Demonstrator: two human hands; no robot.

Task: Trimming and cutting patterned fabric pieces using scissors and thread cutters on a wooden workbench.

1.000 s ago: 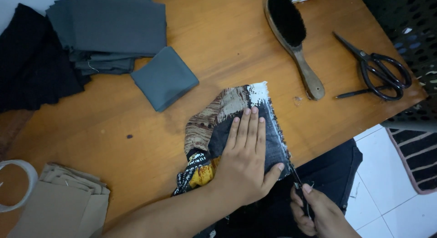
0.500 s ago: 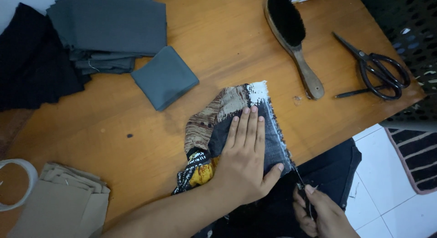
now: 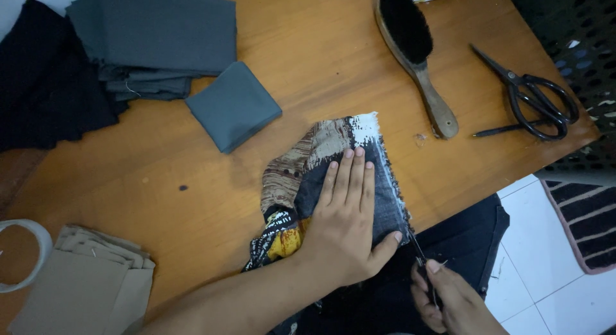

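Note:
My left hand [image 3: 346,219] lies flat, fingers together, on a folded piece of patterned cloth [image 3: 308,168] with brown, dark grey, white and yellow areas, pressing it onto the wooden table [image 3: 192,181] near the front edge. Just below the table edge, my right hand [image 3: 446,303] is closed around a thin dark tool [image 3: 420,255] whose tip meets the frayed right edge of the cloth. What kind of tool it is cannot be made out.
A grey folded square [image 3: 232,104] lies beside a stack of grey fabric [image 3: 154,40]. Black cloth [image 3: 45,85] sits far left. A wooden brush [image 3: 414,53], black scissors [image 3: 529,94], beige pieces [image 3: 83,284] and a tape roll [image 3: 19,255] are also there.
My right hand with the thin tool has shifted slightly lower along the cloth's right edge. The left hand stays flat on the cloth.

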